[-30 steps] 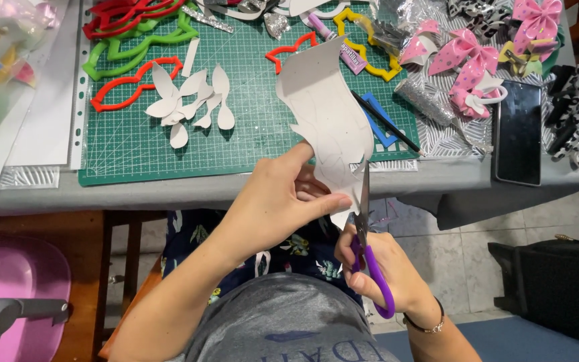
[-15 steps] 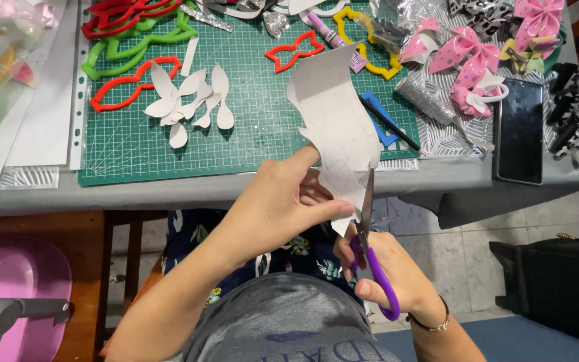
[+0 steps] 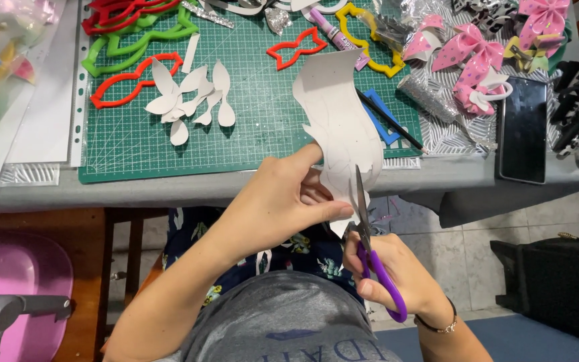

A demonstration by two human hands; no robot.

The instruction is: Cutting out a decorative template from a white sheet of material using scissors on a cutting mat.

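Scissors [image 3: 370,255] with purple handles sit gripped in the right hand [image 3: 390,275], blades upright against a white paper sheet [image 3: 340,127]. Left hand [image 3: 283,201] fingers pinch the sheet's lower edge, above the lap. Beyond, cut white shapes [image 3: 192,100] lie on a green cutting mat [image 3: 256,134] on the tabletop [image 3: 169,191].

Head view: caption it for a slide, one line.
Left hand holds a white sheet while right hand cuts it with purple-handled scissors.
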